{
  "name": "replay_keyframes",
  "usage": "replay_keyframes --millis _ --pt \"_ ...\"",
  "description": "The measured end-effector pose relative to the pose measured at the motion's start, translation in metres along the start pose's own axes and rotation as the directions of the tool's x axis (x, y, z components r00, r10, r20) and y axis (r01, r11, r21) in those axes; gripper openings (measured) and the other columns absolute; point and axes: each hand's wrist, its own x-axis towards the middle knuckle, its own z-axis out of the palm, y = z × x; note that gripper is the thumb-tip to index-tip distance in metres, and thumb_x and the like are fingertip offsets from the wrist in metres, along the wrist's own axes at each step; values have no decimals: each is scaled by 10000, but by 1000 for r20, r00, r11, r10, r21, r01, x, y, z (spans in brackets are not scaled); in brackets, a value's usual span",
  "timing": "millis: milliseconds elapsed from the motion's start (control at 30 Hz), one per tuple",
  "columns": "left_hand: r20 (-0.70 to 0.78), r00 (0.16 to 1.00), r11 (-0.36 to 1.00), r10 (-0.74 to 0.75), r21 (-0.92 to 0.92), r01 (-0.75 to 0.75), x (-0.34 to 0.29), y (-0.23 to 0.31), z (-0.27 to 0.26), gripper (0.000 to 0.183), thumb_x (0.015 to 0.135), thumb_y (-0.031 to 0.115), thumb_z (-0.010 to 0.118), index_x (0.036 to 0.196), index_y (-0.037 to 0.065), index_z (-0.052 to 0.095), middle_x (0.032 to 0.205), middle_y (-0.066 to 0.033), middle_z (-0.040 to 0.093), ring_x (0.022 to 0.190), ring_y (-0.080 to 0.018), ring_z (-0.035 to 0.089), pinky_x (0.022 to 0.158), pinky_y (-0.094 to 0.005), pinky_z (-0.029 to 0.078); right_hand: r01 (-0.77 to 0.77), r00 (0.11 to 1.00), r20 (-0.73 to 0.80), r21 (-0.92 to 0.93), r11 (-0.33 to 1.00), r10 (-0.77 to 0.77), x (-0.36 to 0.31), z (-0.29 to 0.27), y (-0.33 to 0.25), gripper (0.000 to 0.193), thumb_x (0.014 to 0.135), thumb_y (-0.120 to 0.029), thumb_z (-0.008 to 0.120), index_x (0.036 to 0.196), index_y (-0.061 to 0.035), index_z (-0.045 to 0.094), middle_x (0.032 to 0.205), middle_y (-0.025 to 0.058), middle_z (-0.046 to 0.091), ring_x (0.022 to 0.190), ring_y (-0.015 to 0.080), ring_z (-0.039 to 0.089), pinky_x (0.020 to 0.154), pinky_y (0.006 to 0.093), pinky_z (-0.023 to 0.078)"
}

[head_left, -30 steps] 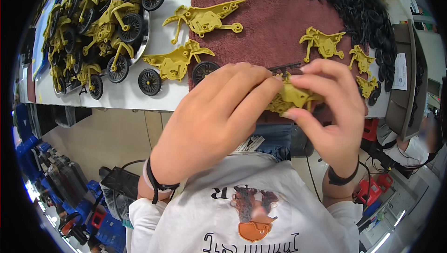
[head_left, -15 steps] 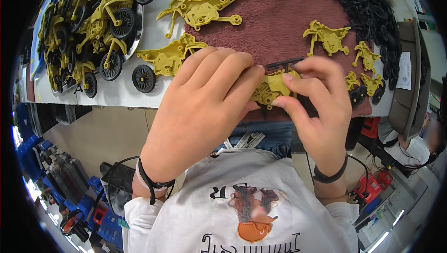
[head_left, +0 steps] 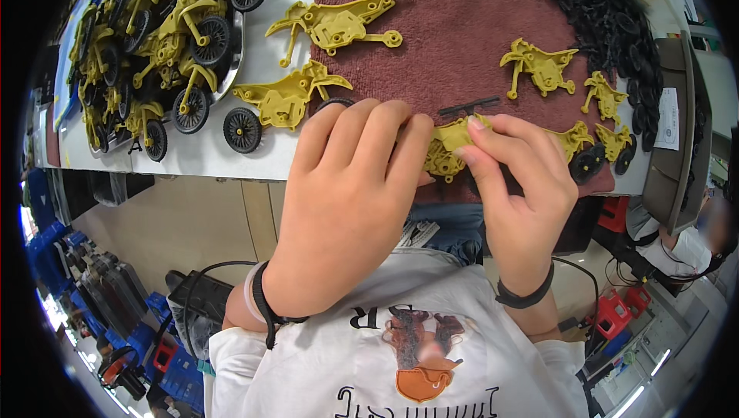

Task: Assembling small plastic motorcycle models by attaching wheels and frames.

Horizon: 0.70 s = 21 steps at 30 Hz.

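A yellow plastic toy motorcycle [head_left: 443, 158] is held between my two hands over the front of the brown cloth. Closed around its left end, my left hand [head_left: 346, 179] hides that part with its fingers. My right hand [head_left: 527, 195] pinches its upper right part between thumb and fingertips. A thin black handlebar-like piece [head_left: 471, 105] stands out above the toy, close to the right fingertips. Left of my left hand lies a yellow motorcycle half with a black spoked wheel [head_left: 242, 130]. Farther back rests another yellow body half [head_left: 339, 24].
On the left, a metal tray [head_left: 240, 41] is heaped with yellow motorcycles with black wheels. Several yellow halves [head_left: 541, 68] lie on the right of the brown cloth [head_left: 439, 41]. Small black parts [head_left: 593, 14] are piled along the back right. A grey bin [head_left: 668, 133] stands at the right edge.
My left hand has shifted slightly right and turned more upright around the toy. The right fingers have drawn closer together on it, and the black piece has moved little.
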Motion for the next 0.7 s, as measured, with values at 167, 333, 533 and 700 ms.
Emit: replay_keyframes --millis 167,333,533,700 --pt "-13 1000 1000 7 18 -7 -1 0 3 407 758 153 704 1147 66 619 1101 -85 585 1039 -270 562 919 -414 416 7 1000 -5 -36 999 -7 -2 1 2 263 721 -100 797 975 -67 739 968 78 660 819 253 599 705 357 468" --pt "-4 999 995 43 91 -42 -4 1 7 386 785 123 669 1161 57 607 1140 -94 574 1056 -267 557 923 -405 408 50 999 19 -60 997 -49 -7 0 4 295 732 -141 789 1017 -94 734 996 65 659 859 256 597 747 357 451" --pt "-24 1000 991 10 131 -7 -9 2 15 403 797 124 621 1190 48 579 1184 -93 563 1113 -252 541 958 -397 379 116 993 45 -202 972 -109 -9 -2 2 340 739 -157 782 1072 -116 722 1039 54 658 896 253 601 801 382 429" --pt "-16 997 983 -71 170 72 -14 14 19 437 811 104 649 1239 101 560 1226 -63 535 1179 -230 510 984 -394 297 163 987 40 -259 952 -158 -6 0 -1 335 731 -141 777 1058 -95 717 1040 63 654 935 254 602 815 386 426"
